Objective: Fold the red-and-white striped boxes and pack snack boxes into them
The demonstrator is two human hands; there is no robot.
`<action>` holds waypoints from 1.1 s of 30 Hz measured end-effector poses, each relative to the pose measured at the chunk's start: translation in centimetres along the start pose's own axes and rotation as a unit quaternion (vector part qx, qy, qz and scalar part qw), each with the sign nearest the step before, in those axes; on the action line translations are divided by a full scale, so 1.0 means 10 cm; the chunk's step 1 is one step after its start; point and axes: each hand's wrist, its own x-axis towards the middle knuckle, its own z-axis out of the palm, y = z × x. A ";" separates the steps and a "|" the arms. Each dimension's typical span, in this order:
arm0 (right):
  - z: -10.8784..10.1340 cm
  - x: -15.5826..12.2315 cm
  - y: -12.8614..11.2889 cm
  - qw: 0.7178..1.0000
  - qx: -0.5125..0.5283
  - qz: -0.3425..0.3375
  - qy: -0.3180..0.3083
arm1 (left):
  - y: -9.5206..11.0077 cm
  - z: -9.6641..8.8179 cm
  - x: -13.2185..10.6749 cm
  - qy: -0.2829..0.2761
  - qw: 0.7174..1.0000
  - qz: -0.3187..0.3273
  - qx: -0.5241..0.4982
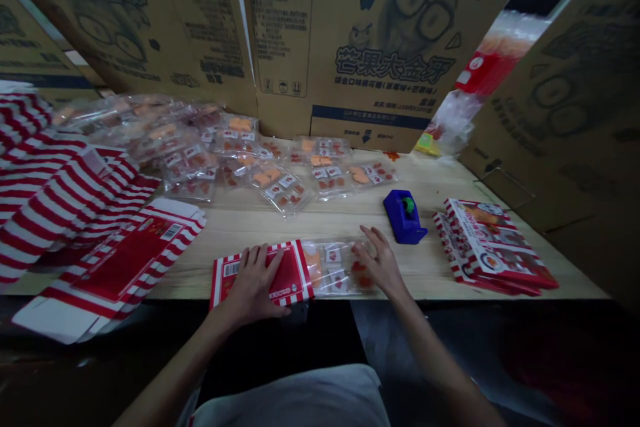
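A red-and-white striped carton sleeve (pixel 293 273) lies at the table's near edge. My left hand (pixel 255 280) rests flat on it with fingers spread. A clear plastic tray of small orange and red items (pixel 335 267) sticks out of the sleeve's right end. My right hand (pixel 380 260) lies open on that tray, fingers stretched out toward the far side. Neither hand grips anything.
Several more clear trays (pixel 280 187) lie scattered at the back. Flat striped cartons (pixel 75 213) are piled at the left, finished boxes (pixel 495 247) stacked at the right. A blue tape dispenser (pixel 404 215) stands near my right hand. Big cardboard boxes (pixel 360 33) wall in the wooden table (pixel 440 267).
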 end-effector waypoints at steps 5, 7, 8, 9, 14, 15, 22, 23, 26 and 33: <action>0.23 -0.25 0.13 0.992 0.060 0.036 -0.107 | 0.15 -0.01 0.06 -0.007 0.999 0.034 -0.017; 0.51 -0.31 -0.05 0.981 0.132 0.070 -0.126 | 0.23 0.00 0.10 -0.005 0.999 0.033 -0.019; 0.64 -0.33 -0.16 0.975 0.155 0.084 -0.135 | 0.26 0.02 0.11 0.002 1.000 0.023 -0.017; 0.75 -0.34 -0.27 0.970 0.170 0.096 -0.144 | 0.28 0.03 0.12 0.009 1.000 0.011 -0.013; 0.85 -0.32 -0.60 0.949 0.225 0.102 -0.198 | 0.26 0.07 0.09 0.043 0.999 -0.030 0.001; 0.81 -0.31 -0.60 0.951 0.231 0.098 -0.180 | 0.24 0.08 0.08 0.048 0.998 -0.033 0.003; 0.76 -0.33 -0.59 0.925 0.314 0.130 -0.169 | 0.30 0.12 0.08 0.068 0.996 -0.065 0.000; 0.78 -0.31 -0.61 0.911 0.344 0.136 -0.180 | 0.31 0.12 0.09 0.071 0.995 -0.072 0.001; 0.75 -0.24 -0.69 0.903 0.375 0.140 -0.158 | 0.32 0.07 0.09 0.081 0.993 -0.086 0.007; 0.57 -0.64 -0.88 0.972 0.227 0.005 0.062 | 0.45 -0.23 -0.02 0.198 0.955 -0.219 -0.024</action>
